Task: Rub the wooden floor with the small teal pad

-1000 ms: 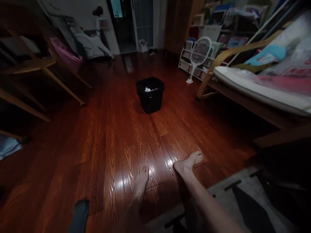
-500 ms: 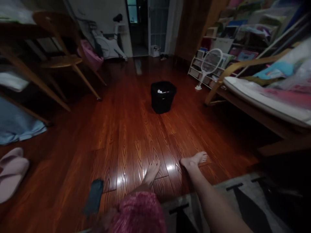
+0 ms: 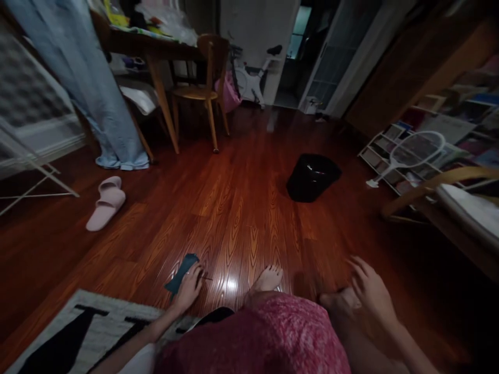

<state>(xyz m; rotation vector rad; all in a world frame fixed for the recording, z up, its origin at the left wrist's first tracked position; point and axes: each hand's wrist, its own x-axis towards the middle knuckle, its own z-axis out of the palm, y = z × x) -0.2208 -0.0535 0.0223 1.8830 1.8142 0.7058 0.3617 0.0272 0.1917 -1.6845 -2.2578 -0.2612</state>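
My left hand [image 3: 189, 285] is low over the floor, its curled fingers overlapping the right edge of a dark teal pouch [image 3: 181, 274]. From its fingertips sticks out a thin dark stick-like thing [image 3: 207, 279], too small to name. My right hand [image 3: 370, 291] hangs in the air by my right leg, fingers apart and holding nothing. Between the hands are my bare left foot [image 3: 268, 278] and dark pink patterned clothing [image 3: 300, 332] over my lap. My right foot is partly behind the right hand.
A black bin [image 3: 312, 176] stands on the wooden floor ahead. A pink slipper [image 3: 107, 202] lies at left, near hanging jeans [image 3: 109, 104] and a wooden chair [image 3: 202, 93]. At right are a white racket [image 3: 413, 150] and a cushioned seat [image 3: 468, 208]. A patterned rug [image 3: 89, 322] lies at lower left.
My view has swung left, so the scene sits further right. My left hand has come into clear view beside the pouch, and my right hand has appeared.
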